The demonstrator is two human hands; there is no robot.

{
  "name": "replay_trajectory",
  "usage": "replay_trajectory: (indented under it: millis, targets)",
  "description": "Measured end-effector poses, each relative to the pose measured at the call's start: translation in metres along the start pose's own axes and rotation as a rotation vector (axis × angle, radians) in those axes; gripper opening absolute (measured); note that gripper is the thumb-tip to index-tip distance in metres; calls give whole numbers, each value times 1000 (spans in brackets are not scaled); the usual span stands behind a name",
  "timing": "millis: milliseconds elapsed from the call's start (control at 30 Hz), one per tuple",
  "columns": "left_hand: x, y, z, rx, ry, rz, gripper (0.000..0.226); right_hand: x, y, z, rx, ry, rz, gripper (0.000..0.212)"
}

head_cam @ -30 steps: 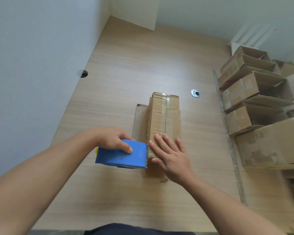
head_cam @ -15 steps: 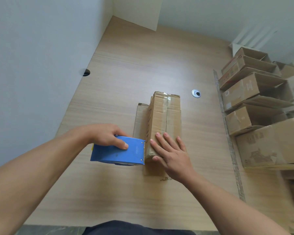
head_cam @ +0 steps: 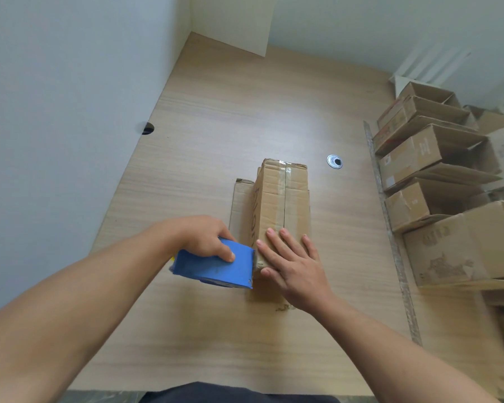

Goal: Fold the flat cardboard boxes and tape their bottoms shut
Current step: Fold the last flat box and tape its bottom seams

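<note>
Hardly anything had shifted: the left hand [head_cam: 207, 237] stayed wrapped over the blue tape dispenser [head_cam: 216, 269], and the right hand [head_cam: 294, 263] stayed flat, fingers spread, on the box [head_cam: 274, 199]. The pale wood-grain desk [head_cam: 216, 126] filled the room's corner. Rough, scuffed cardboard cartons [head_cam: 448, 199] were heaped along its right edge. The oblong box stood mid-desk on a flap of flat cardboard [head_cam: 239, 205], a glossy clear tape strip [head_cam: 284, 193] along its top seam, with the dispenser's front against its near end. A round metal grommet [head_cam: 334, 162] lay beyond.
</note>
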State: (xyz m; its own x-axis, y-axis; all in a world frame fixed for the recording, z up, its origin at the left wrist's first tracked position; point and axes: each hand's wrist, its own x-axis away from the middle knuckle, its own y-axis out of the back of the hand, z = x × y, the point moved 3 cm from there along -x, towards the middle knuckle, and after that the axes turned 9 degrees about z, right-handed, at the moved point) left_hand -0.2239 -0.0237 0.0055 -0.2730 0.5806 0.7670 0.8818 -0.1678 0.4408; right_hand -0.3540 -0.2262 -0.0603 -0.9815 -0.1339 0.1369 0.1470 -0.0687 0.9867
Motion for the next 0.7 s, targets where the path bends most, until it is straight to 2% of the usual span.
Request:
replay_trajectory:
  millis: [100,167,333,500,600,700]
  targets:
    - [-5,-6,-17,-235,47,-148,31,-3,5,4,-19,-2,7,53]
    - [-9,-18,-22,-312,88,-219,32,-3,9,6,-49,11,21,54]
    - [2,-25,1,-135,106,-213,37,-7,14,21,-141,-83,81,72]
    - [16,-28,21,-63,175,-282,40,-12,6,26,-112,-100,-132,54]
    - [21,-33,31,10,183,-313,35,-13,0,28,-82,-76,-150,53]
    - [23,-38,36,32,188,-338,37,-14,5,31,-139,-127,-115,59]
